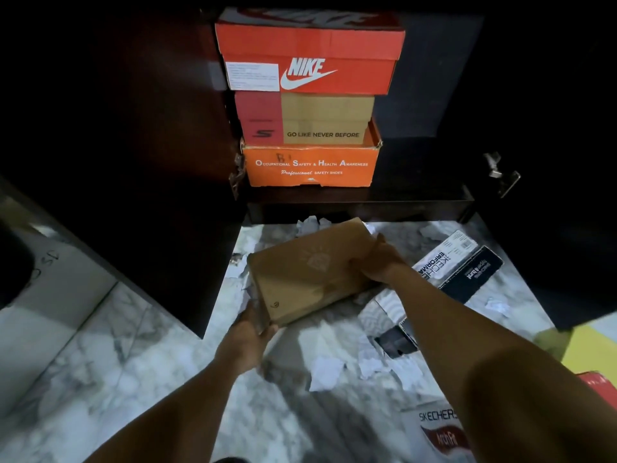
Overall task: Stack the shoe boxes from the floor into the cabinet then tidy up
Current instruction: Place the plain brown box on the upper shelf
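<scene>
A person is gripping a tilted brown shoe box (310,272) between both hands, the left hand (250,332) curling round its near corner and the right hand (377,262) clasping its far end, apparently steadying it for the cabinet stack (310,128) waiting just beyond.

White marble floor (133,355) with grey veining, glossy, lit brighter than all else. Dark brown wooden cabinet (360,208) ahead, interior near black. Open cabinet door (173,235) at left, down to the floor. Metal hinge (495,167) at right. Pale wall panel (56,295) far left.
</scene>
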`<action>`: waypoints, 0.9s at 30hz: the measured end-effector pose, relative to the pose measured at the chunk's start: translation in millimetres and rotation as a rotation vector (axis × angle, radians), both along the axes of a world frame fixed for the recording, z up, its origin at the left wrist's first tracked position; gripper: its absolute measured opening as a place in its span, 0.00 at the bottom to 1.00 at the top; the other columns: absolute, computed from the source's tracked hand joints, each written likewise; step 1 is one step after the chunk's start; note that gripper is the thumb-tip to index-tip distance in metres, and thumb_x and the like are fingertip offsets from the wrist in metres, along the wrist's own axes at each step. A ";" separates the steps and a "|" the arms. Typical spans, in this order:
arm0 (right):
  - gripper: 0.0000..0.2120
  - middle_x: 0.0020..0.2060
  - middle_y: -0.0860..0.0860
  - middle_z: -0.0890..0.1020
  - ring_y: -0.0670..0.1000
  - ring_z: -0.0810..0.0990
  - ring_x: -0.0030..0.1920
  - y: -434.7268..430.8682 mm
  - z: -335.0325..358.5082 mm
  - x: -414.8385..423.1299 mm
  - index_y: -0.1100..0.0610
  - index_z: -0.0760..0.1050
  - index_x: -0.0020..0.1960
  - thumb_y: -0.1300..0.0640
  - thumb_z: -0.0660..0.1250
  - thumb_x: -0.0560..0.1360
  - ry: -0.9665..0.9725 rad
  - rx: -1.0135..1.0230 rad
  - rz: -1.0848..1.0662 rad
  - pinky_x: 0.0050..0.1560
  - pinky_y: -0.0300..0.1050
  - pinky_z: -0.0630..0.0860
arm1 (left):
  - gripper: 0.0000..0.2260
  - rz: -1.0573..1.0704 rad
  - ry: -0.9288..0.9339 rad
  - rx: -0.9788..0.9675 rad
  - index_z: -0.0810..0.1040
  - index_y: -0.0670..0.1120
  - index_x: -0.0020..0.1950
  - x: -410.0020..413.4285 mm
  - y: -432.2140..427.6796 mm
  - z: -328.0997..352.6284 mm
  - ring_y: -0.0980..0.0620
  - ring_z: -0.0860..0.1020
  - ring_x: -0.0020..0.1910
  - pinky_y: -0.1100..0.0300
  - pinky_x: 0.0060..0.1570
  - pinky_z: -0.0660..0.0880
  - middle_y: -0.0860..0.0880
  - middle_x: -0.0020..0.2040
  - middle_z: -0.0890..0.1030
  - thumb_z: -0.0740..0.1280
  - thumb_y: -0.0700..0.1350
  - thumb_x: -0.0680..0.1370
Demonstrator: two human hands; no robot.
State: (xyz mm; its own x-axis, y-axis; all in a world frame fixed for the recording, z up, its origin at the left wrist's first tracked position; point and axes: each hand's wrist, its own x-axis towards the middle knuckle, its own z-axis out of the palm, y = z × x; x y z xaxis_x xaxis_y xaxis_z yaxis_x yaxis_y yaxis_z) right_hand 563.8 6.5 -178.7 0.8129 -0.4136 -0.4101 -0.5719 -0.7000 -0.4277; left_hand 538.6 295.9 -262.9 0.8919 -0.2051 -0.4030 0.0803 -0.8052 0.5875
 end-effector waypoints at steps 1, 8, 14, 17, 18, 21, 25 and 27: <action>0.46 0.75 0.60 0.64 0.61 0.67 0.73 -1.3 -0.7 -0.2 0.59 0.46 0.80 0.44 0.68 0.75 0.002 -0.010 0.007 0.68 0.51 0.69 | 0.40 0.010 -0.005 -0.017 0.50 0.50 0.81 0.9 1.3 0.1 0.40 0.74 0.68 0.50 0.63 0.74 0.45 0.72 0.73 0.69 0.56 0.78; 0.52 0.75 0.57 0.65 0.57 0.68 0.71 -12.3 -5.3 -3.8 0.55 0.53 0.80 0.47 0.79 0.66 0.080 -0.048 0.176 0.68 0.48 0.70 | 0.55 0.108 0.062 -0.138 0.40 0.61 0.79 9.5 -15.0 2.1 0.45 0.76 0.63 0.53 0.60 0.75 0.52 0.65 0.76 0.77 0.57 0.66; 0.52 0.78 0.61 0.56 0.60 0.57 0.77 -18.7 8.6 -9.1 0.57 0.46 0.81 0.42 0.75 0.71 0.058 -0.163 0.202 0.75 0.52 0.57 | 0.60 0.193 -0.017 -0.260 0.46 0.57 0.81 12.7 -34.9 4.5 0.48 0.73 0.68 0.50 0.67 0.72 0.51 0.72 0.72 0.79 0.67 0.59; 0.54 0.78 0.61 0.56 0.63 0.58 0.77 -21.0 26.2 -10.7 0.53 0.49 0.80 0.32 0.71 0.66 0.056 -0.198 0.208 0.73 0.54 0.60 | 0.65 0.259 -0.003 -0.318 0.49 0.57 0.81 14.8 -44.1 23.5 0.46 0.72 0.70 0.50 0.69 0.71 0.49 0.73 0.71 0.80 0.70 0.52; 0.56 0.77 0.59 0.60 0.62 0.61 0.75 -22.6 33.1 -9.8 0.51 0.53 0.79 0.26 0.68 0.60 0.065 -0.211 0.212 0.72 0.54 0.62 | 0.64 0.273 -0.011 -0.325 0.49 0.56 0.81 13.6 -47.4 32.1 0.44 0.71 0.71 0.51 0.69 0.70 0.49 0.73 0.71 0.81 0.68 0.53; 0.66 0.71 0.50 0.68 0.59 0.64 0.72 -30.2 59.6 -8.8 0.47 0.58 0.76 0.21 0.58 0.41 0.028 -0.265 0.194 0.67 0.51 0.65 | 0.61 0.315 -0.085 -0.364 0.56 0.56 0.79 11.7 -54.7 66.2 0.46 0.72 0.70 0.55 0.65 0.71 0.51 0.69 0.73 0.79 0.71 0.52; 0.77 0.69 0.51 0.66 0.58 0.64 0.70 -38.4 120.0 -35.1 0.47 0.59 0.76 0.22 0.69 0.30 -0.186 -0.122 -0.003 0.68 0.46 0.63 | 0.53 0.329 -0.209 -0.481 0.64 0.61 0.72 15.2 -58.4 128.5 0.53 0.77 0.62 0.56 0.61 0.74 0.59 0.62 0.78 0.81 0.71 0.51; 0.75 0.68 0.54 0.65 0.58 0.64 0.69 -41.3 155.8 -55.7 0.49 0.59 0.76 0.25 0.75 0.32 -0.307 -0.029 -0.077 0.71 0.49 0.67 | 0.57 0.292 -0.243 -0.541 0.61 0.62 0.74 18.3 -60.4 161.7 0.49 0.78 0.63 0.48 0.62 0.76 0.56 0.64 0.78 0.80 0.73 0.49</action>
State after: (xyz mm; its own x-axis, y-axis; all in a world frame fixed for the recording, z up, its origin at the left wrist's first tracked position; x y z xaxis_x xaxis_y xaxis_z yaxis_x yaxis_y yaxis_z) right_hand 508.1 -34.9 -22.9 0.8625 -0.4869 -0.1378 -0.4713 -0.6738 -0.5691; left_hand 556.9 235.5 -101.3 0.9941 -0.0579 -0.0913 0.0648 -0.3563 0.9321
